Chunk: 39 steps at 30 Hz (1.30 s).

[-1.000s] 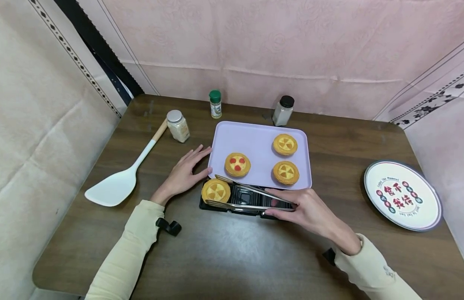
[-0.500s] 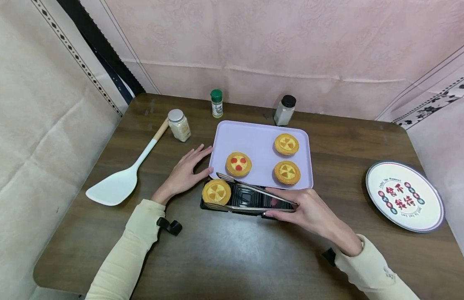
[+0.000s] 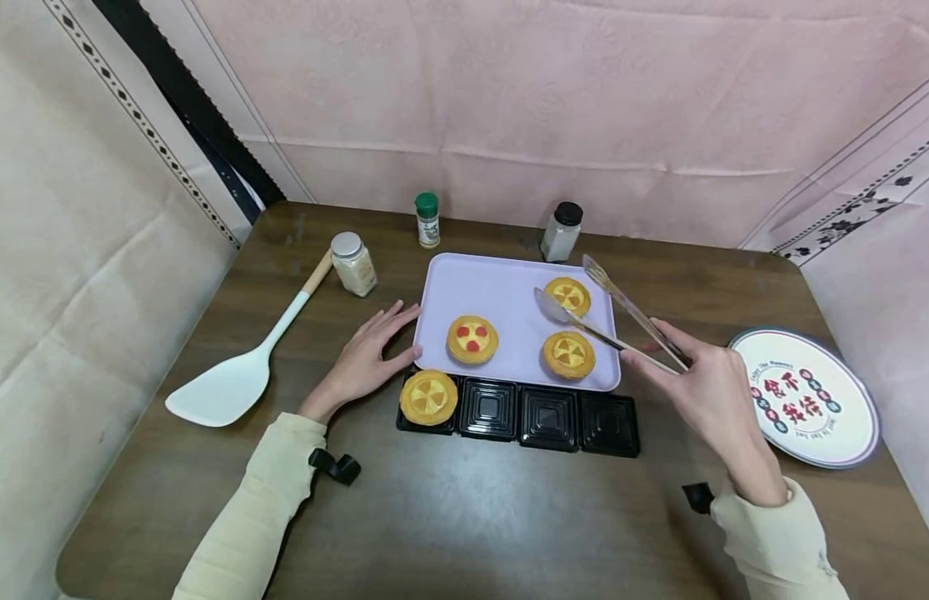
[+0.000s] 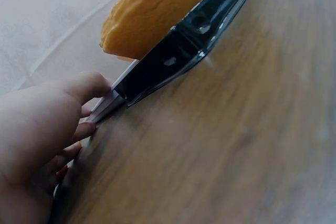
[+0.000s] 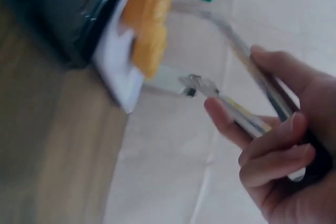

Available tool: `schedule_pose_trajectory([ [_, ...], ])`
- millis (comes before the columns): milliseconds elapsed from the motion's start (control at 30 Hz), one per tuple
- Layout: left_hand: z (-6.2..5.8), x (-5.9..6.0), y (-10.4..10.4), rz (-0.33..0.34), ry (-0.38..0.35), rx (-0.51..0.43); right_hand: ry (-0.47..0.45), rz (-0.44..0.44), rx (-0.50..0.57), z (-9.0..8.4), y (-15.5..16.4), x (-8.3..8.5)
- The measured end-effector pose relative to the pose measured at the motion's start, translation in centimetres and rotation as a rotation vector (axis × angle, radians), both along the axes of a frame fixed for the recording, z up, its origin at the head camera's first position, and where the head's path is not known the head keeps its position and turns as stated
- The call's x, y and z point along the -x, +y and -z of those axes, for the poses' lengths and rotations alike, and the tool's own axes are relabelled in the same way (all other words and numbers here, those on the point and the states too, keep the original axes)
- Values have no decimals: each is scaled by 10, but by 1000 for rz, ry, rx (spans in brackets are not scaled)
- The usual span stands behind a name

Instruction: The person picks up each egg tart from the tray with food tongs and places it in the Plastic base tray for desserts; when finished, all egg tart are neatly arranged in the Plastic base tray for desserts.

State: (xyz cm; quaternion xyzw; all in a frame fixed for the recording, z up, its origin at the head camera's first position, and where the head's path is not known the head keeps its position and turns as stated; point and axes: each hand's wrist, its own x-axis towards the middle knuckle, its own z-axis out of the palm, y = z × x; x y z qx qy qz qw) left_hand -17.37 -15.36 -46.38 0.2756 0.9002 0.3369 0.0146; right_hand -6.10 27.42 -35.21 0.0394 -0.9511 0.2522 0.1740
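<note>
At centre right, tongs [image 3: 644, 321] are gripped by the right hand [image 3: 713, 392]; the tray [image 3: 496, 292] seems steadied by the left hand [image 3: 365, 357], left relaxed.

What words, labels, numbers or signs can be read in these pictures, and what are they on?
"The Moment", probably: tiny curved print on the white plate.
Four large red characters, same plate: too blurred to read surely.
Other small print there: too small.
Label on the green-lidded shaker: too small to read.
Any print on the grey-lidded jar: too faint to read.
Numbers: none readable.
</note>
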Motion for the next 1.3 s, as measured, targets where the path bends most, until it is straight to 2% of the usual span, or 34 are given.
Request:
schedule_pose_trajectory([
  [133,0,0,-1,-3,1,1,-51,41,-11,10,8,7],
  [333,1,0,-1,-6,4,4,-84,27,-16,19,13,13],
  [700,-1,-2,-1,0,13,-5,-113,0,3,24,13,13],
  [1300,-2,0,1,-7,-4,7,-83,-5,-18,26,13,16],
])
